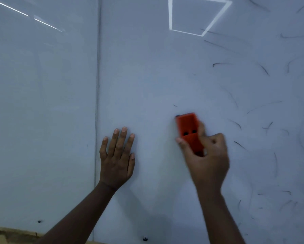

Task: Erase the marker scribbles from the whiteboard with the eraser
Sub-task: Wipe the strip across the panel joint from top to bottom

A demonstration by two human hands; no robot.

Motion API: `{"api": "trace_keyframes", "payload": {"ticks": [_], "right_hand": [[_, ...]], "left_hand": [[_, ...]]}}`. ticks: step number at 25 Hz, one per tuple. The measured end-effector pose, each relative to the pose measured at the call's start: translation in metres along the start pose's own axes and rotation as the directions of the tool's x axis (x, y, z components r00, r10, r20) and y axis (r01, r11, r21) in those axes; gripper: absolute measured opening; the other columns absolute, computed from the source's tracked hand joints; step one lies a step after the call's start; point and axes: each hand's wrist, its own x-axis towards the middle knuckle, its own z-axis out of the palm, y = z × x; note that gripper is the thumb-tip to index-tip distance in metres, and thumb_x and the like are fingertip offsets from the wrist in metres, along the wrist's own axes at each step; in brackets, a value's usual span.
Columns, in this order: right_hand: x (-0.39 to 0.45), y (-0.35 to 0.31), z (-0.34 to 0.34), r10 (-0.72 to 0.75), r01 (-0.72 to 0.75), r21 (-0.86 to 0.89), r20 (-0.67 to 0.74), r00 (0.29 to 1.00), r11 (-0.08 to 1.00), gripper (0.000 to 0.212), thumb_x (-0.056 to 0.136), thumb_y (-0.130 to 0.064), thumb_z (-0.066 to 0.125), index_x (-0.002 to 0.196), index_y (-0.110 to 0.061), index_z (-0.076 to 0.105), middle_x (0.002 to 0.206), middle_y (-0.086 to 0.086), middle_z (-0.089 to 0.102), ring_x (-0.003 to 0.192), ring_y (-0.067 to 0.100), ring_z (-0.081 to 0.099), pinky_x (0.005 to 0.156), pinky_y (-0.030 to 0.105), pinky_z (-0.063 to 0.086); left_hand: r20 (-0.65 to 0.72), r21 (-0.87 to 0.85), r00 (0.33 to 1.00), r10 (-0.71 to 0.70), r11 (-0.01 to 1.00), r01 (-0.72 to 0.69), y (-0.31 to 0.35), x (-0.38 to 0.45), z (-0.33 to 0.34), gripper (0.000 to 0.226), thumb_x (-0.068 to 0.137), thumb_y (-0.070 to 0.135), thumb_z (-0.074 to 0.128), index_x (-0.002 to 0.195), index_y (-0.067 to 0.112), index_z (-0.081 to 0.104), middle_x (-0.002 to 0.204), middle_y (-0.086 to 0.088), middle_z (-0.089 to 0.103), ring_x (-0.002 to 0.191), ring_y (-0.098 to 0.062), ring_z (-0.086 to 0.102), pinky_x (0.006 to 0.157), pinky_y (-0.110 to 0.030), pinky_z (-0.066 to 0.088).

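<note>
A pale whiteboard (147, 76) fills the view. My right hand (207, 159) grips an orange eraser (187, 126) and holds it against the board at centre right; the hand looks motion-blurred. Thin black marker scribbles (237, 124) are scattered over the board's right part, from the top right corner down to the lower right. One tiny mark (175, 105) sits just above the eraser. My left hand (117, 159) lies flat on the board with its fingers straight and spread, left of the eraser.
A vertical seam (97, 103) splits the board into two panels. Two small dark screws (145, 238) sit near the bottom edge. A brown strip (6, 233) shows below the board at bottom left. Ceiling lights reflect near the top.
</note>
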Motion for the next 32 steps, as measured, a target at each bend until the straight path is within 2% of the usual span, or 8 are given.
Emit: {"api": "trace_keyframes", "payload": {"ticks": [4, 8, 12, 15, 18, 26, 29, 32], "right_hand": [[0.033, 0.032, -0.031, 0.236, -0.204, 0.195, -0.162, 0.958, 0.959, 0.085, 0.075, -0.071, 0.07, 0.145, -0.025, 0.06, 0.097, 0.006, 0.052, 0.08, 0.02, 0.06, 0.069, 0.044, 0.06], [0.056, 0.025, -0.035, 0.288, -0.239, 0.251, -0.181, 0.94, 0.938, 0.083, 0.077, -0.068, 0.071, 0.146, -0.025, 0.058, 0.1, 0.006, 0.048, 0.085, 0.023, 0.06, 0.076, 0.042, 0.06], [0.047, -0.004, -0.016, -0.174, 0.174, 0.006, 0.048, 0.984, 0.985, 0.072, 0.074, -0.049, 0.085, 0.14, -0.029, 0.064, 0.091, 0.002, 0.044, 0.081, 0.027, 0.051, 0.068, 0.038, 0.047], [0.021, -0.019, -0.002, -0.527, 0.591, -0.138, 0.326, 0.785, 0.795, 0.073, 0.07, -0.056, 0.086, 0.135, -0.032, 0.065, 0.091, 0.002, 0.048, 0.08, 0.024, 0.049, 0.066, 0.036, 0.042], [0.046, -0.021, -0.006, -0.633, 0.706, -0.157, 0.34, 0.696, 0.691, 0.074, 0.073, -0.061, 0.082, 0.137, -0.032, 0.062, 0.092, 0.002, 0.049, 0.079, 0.023, 0.048, 0.065, 0.035, 0.041], [0.184, -0.009, -0.057, -0.293, 0.29, -0.04, -0.11, 0.95, 0.956, 0.076, 0.077, -0.068, 0.065, 0.146, -0.037, 0.057, 0.095, 0.0, 0.045, 0.081, 0.021, 0.053, 0.073, 0.035, 0.048], [0.201, -0.003, -0.068, -0.12, 0.138, 0.065, -0.227, 0.967, 0.988, 0.077, 0.081, -0.06, 0.072, 0.151, -0.033, 0.052, 0.099, 0.006, 0.047, 0.086, 0.028, 0.058, 0.079, 0.045, 0.055], [0.183, -0.021, -0.046, -0.249, 0.249, -0.029, -0.249, 0.936, 0.968, 0.068, 0.084, -0.048, 0.074, 0.147, -0.029, 0.058, 0.092, 0.002, 0.043, 0.084, 0.03, 0.05, 0.076, 0.036, 0.043]], "left_hand": [[0.016, -0.004, 1.0, -0.01, 1.0, 0.01, 0.002, 0.002, -0.004, 0.064, 0.107, 0.028, 0.039, 0.168, 0.016, 0.025, 0.177, -0.009, 0.015, 0.163, -0.032, 0.019, 0.13, -0.056, 0.016], [0.034, -0.031, 0.998, -0.059, 0.998, 0.06, 0.01, 0.005, -0.01, 0.063, 0.105, 0.026, 0.042, 0.166, 0.015, 0.029, 0.177, -0.008, 0.019, 0.162, -0.032, 0.022, 0.128, -0.057, 0.019], [0.015, -0.044, 0.987, -0.159, 0.986, 0.16, 0.019, 0.026, -0.019, 0.055, 0.108, 0.036, 0.038, 0.158, 0.014, 0.041, 0.169, -0.01, 0.034, 0.15, -0.031, 0.039, 0.112, -0.05, 0.028], [-0.025, -0.044, 0.992, -0.121, 0.992, 0.119, 0.007, 0.078, -0.03, 0.059, 0.108, 0.038, 0.038, 0.16, 0.01, 0.039, 0.168, -0.013, 0.036, 0.147, -0.032, 0.041, 0.106, -0.051, 0.03], [-0.092, -0.02, 0.994, -0.053, 0.998, 0.051, -0.014, 0.154, -0.042, 0.062, 0.108, 0.037, 0.043, 0.162, 0.007, 0.036, 0.17, -0.017, 0.033, 0.156, -0.03, 0.03, 0.118, -0.051, 0.024], [-0.116, 0.023, 0.992, 0.053, 0.998, -0.05, -0.035, 0.239, -0.04, 0.067, 0.105, 0.03, 0.045, 0.166, 0.007, 0.029, 0.176, -0.013, 0.02, 0.163, -0.027, 0.018, 0.13, -0.055, 0.019], [-0.123, 0.044, 0.991, 0.062, 0.997, -0.057, -0.033, 0.235, -0.039, 0.067, 0.106, 0.03, 0.044, 0.166, 0.007, 0.029, 0.176, -0.013, 0.02, 0.163, -0.027, 0.019, 0.13, -0.055, 0.02], [-0.121, 0.048, 0.99, 0.069, 0.997, -0.064, -0.032, 0.236, -0.038, 0.066, 0.106, 0.03, 0.043, 0.166, 0.007, 0.028, 0.176, -0.013, 0.02, 0.163, -0.027, 0.019, 0.13, -0.056, 0.02]]}}
